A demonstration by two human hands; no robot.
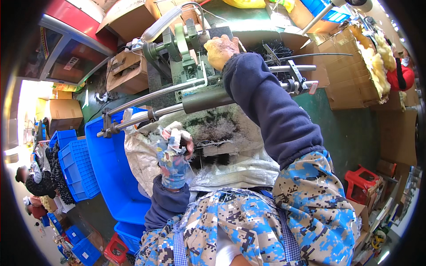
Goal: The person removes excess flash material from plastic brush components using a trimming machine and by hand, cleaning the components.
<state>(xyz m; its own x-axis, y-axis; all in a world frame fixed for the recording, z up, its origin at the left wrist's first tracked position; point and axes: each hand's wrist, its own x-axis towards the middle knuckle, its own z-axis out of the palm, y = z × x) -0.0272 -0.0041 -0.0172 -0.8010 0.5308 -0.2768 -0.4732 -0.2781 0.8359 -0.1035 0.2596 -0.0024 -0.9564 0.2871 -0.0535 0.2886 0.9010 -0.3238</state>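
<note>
Left hand (pixel 175 144) curled, can't tell if gripping, over pale sack (pixel 239 156) likely spread to catch scraps; right hand (pixel 221 51) at far machine (pixel 181 42), fingers bunched, grip unclear.

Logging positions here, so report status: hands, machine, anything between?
Right hand up at machine, grip unclear. Left hand half-curled over sack, hold unclear. Rods between hands.

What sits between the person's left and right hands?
Head view: a dark grey cylindrical sleeve on the front shiny metal rod and the rear shiny metal rod lie between left hand and right hand.
</note>
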